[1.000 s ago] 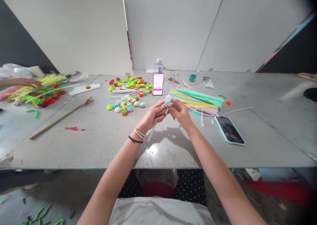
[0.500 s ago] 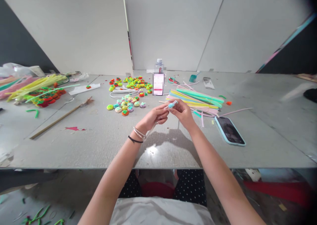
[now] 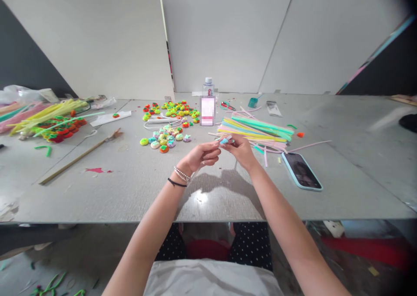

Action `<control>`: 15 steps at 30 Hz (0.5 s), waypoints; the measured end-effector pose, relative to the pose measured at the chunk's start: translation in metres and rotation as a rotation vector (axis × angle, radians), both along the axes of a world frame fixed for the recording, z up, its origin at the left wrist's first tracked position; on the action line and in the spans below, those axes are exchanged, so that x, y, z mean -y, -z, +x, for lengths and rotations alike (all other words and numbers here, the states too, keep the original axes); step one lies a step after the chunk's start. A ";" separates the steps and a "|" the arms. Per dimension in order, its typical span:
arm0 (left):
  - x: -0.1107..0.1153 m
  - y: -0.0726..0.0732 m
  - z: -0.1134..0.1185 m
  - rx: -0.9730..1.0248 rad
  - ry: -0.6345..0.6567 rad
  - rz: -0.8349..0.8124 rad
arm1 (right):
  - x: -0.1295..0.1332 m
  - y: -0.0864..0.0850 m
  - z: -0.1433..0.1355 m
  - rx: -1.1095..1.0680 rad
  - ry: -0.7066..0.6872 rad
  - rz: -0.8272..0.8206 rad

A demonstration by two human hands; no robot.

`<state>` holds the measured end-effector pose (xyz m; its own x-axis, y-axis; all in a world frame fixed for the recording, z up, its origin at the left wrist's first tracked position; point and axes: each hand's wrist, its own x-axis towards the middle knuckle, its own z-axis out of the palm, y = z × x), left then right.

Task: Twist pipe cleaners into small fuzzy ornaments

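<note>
Over the middle of the table, both hands meet at a small light-blue coiled pipe cleaner (image 3: pixel 224 141). My right hand (image 3: pixel 241 151) pinches it between thumb and fingers. My left hand (image 3: pixel 202 154) is closed, its thumb and index fingertip pressed together at the left end of the piece; a thin strand seems to run there, too small to make out. Just beyond my right hand lies a bundle of pastel pipe cleaners (image 3: pixel 260 131). Left of the hands sit several small pastel coiled pieces (image 3: pixel 166 136), with yellow and red-orange ones with green tops (image 3: pixel 180 109) behind.
A phone (image 3: pixel 302 171) lies at right; another phone (image 3: pixel 207 111) leans upright before a bottle (image 3: pixel 208 87). A wooden stick (image 3: pixel 76 159) and more pipe cleaners (image 3: pixel 48 113) are at left. Grey panels (image 3: pixel 228 39) close off the table's back.
The blue piece has shifted slightly left and down as my right fingers turn around it. My left fingertips have drawn slightly away from it.
</note>
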<state>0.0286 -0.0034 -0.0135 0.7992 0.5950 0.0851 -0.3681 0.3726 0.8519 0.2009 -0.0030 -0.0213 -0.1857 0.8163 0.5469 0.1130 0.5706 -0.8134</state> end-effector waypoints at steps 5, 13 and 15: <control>0.003 -0.002 0.003 -0.130 -0.195 0.193 | -0.005 0.002 0.003 0.013 0.010 -0.009; 0.001 0.008 0.013 -0.446 -0.656 0.570 | -0.009 0.007 0.000 -0.136 0.085 -0.217; 0.001 0.013 0.018 -0.464 -0.717 0.675 | -0.009 0.007 -0.001 -0.149 0.096 -0.253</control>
